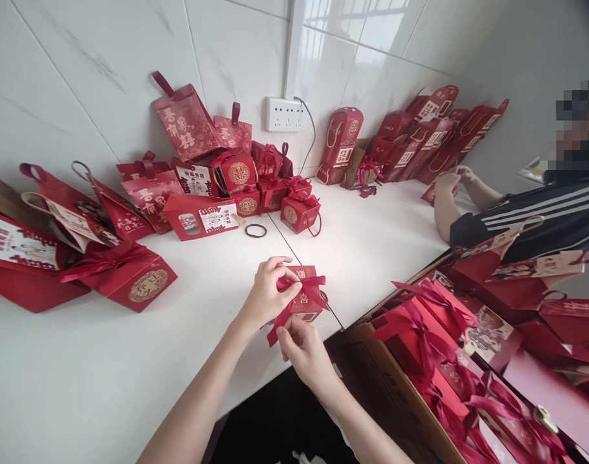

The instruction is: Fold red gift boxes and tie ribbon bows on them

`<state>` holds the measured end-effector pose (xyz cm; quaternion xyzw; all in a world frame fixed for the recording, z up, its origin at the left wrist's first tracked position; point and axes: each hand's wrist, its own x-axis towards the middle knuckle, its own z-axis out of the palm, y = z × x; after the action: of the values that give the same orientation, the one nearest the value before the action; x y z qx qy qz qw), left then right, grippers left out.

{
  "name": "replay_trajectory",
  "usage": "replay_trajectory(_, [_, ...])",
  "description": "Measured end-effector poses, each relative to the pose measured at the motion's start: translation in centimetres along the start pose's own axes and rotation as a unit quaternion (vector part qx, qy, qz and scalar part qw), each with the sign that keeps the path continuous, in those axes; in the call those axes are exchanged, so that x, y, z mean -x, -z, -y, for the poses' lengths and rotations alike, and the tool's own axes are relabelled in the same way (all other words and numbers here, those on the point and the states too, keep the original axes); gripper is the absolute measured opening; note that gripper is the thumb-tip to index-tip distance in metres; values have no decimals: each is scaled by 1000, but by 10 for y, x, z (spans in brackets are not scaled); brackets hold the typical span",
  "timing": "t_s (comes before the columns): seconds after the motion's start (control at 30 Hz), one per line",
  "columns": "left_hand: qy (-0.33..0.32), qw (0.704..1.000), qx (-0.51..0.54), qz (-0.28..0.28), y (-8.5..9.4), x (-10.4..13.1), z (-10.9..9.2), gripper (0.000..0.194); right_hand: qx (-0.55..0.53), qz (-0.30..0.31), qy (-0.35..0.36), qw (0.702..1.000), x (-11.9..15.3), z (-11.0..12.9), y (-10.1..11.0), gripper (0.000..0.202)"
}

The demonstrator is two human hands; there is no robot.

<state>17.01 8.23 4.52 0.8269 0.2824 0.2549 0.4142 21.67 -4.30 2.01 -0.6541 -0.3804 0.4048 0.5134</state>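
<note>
A small red gift box [310,312] with gold lettering lies on the white table in front of me. Dark red ribbon [314,281] runs across its top, with tails hanging to the right and toward me. My left hand [271,291] pinches the ribbon at the box's upper left, thumb against fingers. Lower down, my right hand [299,345] has its fingers closed on the ribbon tail near the box's front edge. The far left side of the box is partly hidden behind my left hand.
Red gift boxes [299,214] and bags [183,122] line the wall. A black ring [255,231] lies on the table [202,283]. At right, a cardboard carton [379,361] holds several ribboned boxes. Beyond it, a person in a striped sleeve [526,212] handles a red item.
</note>
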Motion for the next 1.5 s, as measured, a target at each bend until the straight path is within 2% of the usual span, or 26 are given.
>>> replay_trajectory(0.2, [22,1000,21,-8,-2,-1,-1,9,42,7,20,999,-1,-2,1,24])
replay_trajectory(0.4, [26,999,33,-5,-2,-2,0,10,56,42,36,997,1,6,0,18])
replay_trajectory(0.5, [26,999,39,-5,-2,-2,1,11,81,59,42,994,6,9,10,23])
replay_trajectory(0.57, [22,999,40,-5,-3,-2,2,11,93,1,41,995,8,9,25,33])
replay_trajectory(0.67, [19,999,36,-1,-3,-1,1,10,91,-148,20,985,4,8,50,46])
replay_trajectory(0.73, [19,999,35,3,-3,-1,1,10,93,-182,8,979,-3,8,61,48])
replay_trajectory(0.87, [16,999,43,1,-4,0,2,11,104,-158,41,981,-11,11,62,43])
replay_trajectory(0.97, [19,998,53,6,-4,0,2,11,133,-156,60,977,-4,12,54,39])
replay_trajectory(1.13, [36,998,56,13,-2,-2,2,11,176,-122,23,977,11,9,58,41])
replay_trajectory(1.2, [36,997,69,14,-1,-1,2,11,188,-145,19,971,7,11,67,41])
replay_trajectory(1.3, [35,994,100,-34,0,1,4,18,174,-211,45,961,-11,18,79,37])
replay_trajectory(1.4, [36,992,50,-113,1,5,5,20,171,-178,71,966,-33,24,81,35])
replay_trajectory(1.5, [47,993,-9,-108,3,8,4,22,173,-145,74,971,-44,26,74,36])
